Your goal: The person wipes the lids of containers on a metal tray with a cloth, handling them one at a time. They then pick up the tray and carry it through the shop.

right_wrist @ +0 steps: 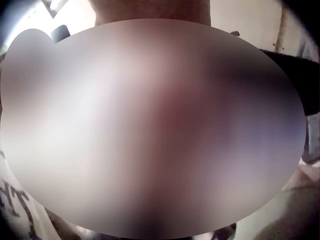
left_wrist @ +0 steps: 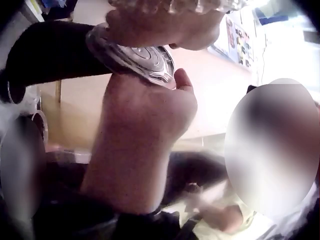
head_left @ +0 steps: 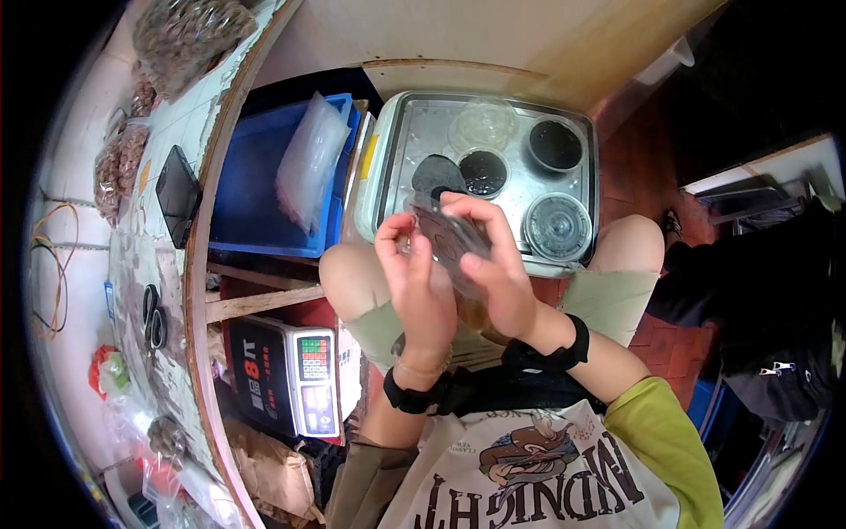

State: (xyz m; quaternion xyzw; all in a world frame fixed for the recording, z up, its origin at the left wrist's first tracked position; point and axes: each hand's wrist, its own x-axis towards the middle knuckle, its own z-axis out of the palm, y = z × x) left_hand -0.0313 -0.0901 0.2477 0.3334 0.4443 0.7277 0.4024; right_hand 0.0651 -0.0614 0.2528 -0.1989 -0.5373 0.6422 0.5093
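Observation:
Both hands hold a clear round plastic lid (head_left: 448, 240) above my lap, tilted, with rings moulded in its face. My left hand (head_left: 416, 286) grips its left edge with thumb and curled fingers. On the opposite side my right hand (head_left: 504, 264) pinches the rim, thumb on the near face. In the left wrist view the ringed lid (left_wrist: 142, 57) shows between the two hands. Just beyond them, a dark oval piece (head_left: 434, 173) overlaps the metal tray (head_left: 405, 132). Blur covers most of the right wrist view.
Tubs with dark contents (head_left: 555, 145) (head_left: 483, 174), a lidded tub (head_left: 558, 227) and clear plastic lids (head_left: 483, 123) stand on the tray. Left are a blue crate (head_left: 251, 194) with plastic bags (head_left: 310, 163), a scale (head_left: 315, 379) and a shelf with a phone (head_left: 178, 196). Another person stands right.

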